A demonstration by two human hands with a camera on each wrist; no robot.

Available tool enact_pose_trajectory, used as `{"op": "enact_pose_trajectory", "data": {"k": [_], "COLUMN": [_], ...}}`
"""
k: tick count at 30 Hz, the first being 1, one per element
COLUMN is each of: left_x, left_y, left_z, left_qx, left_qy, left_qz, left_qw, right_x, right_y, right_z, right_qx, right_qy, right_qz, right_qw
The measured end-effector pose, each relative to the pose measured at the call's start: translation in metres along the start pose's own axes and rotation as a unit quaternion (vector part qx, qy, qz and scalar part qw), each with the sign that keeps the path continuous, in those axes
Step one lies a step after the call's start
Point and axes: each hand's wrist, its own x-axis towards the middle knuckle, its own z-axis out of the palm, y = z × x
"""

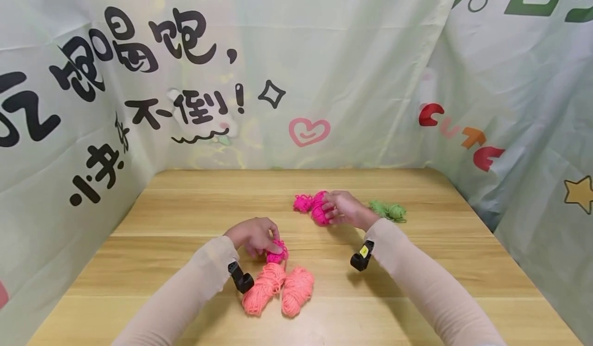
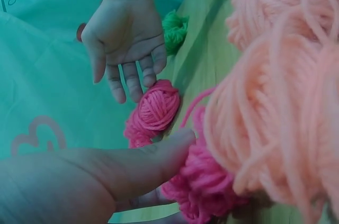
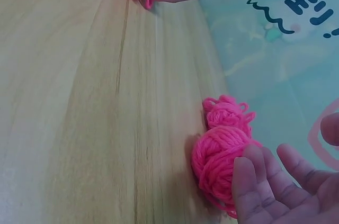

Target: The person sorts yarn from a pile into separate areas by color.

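My left hand (image 1: 253, 234) pinches a small magenta ball of yarn (image 1: 276, 257) between thumb and fingers, just beyond two coral yarn skeins (image 1: 264, 289). In the left wrist view the thumb lies along this magenta yarn (image 2: 204, 181), and a coral skein (image 2: 275, 113) fills the right side. Farther back, my right hand (image 1: 346, 208) is beside a bigger magenta yarn ball (image 1: 319, 213), its fingertips at the ball's right side. Those fingers look spread and loosely bent in the right wrist view, not wrapped round the ball (image 3: 217, 166). A smaller magenta bundle (image 1: 303, 203) touches that ball on the left.
Green yarn (image 1: 389, 211) lies on the wooden table (image 1: 194, 202), right of and behind my right wrist. Printed cloth (image 1: 361, 78) hangs along the table's back and sides. Each wrist wears a small black camera (image 1: 241, 278).
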Motion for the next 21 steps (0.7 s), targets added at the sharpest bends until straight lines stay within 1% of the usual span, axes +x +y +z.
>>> {"op": "enact_pose_trajectory", "data": {"k": [7, 14, 21], "left_x": [0.001, 0.002, 0.002], "left_y": [0.004, 0.005, 0.003], "left_z": [0.000, -0.001, 0.003], "left_qx": [-0.032, -0.055, -0.048], "left_qy": [-0.003, 0.000, -0.001], "left_qz": [0.007, 0.010, 0.014], "left_qw": [0.9994, 0.9984, 0.9987], "right_x": [0.003, 0.004, 0.005], "right_y": [-0.001, 0.001, 0.005], "right_z": [-0.005, -0.012, -0.017], "right_qx": [0.004, -0.011, -0.021], "right_qy": [0.023, 0.049, 0.070], "right_qz": [-0.001, -0.002, -0.002], "right_qw": [0.9997, 0.9987, 0.9973]}}
